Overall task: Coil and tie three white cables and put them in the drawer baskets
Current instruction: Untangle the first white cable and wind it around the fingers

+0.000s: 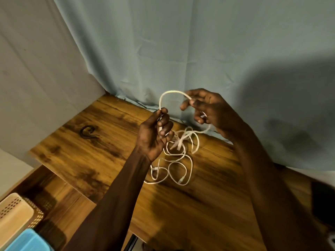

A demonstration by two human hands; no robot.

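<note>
Above the wooden tabletop [94, 147], held between both hands: white cable [173, 92], thin, light and limp, arched in one loop from the left hand [154, 134], gripped in curled fingers, to the right hand [206, 109], pinched between thumb and fingertips, remaining length trailing down into a loose tangle of white cables [174, 160] lying on the tabletop just below. Judged soft, smooth and prone to springing open or snagging on its neighbours; best taken near a plug end and fed loop by loop into the holding grip. Down at lower left, perforated drawer baskets [16, 212], well apart from the tangle.
</note>
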